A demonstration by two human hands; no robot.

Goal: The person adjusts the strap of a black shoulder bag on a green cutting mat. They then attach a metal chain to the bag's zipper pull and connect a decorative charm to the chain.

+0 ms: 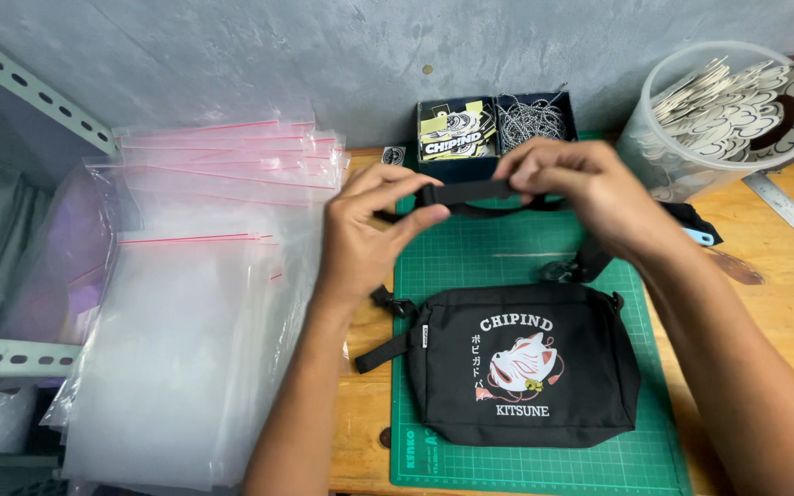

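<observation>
Head view: we see 2 hands at upper centre pinching a black strap between them, the left hand closed on its left end, the right hand closed on its right. The black pouch lies below on the green cutting mat, clear zip bags at left.

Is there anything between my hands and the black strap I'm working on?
Nothing visible. The left hand and right hand both already pinch the black strap directly, holding it above the green cutting mat. The black pouch lies on the mat, nearer you and below the hands, clear of the grip.
</observation>
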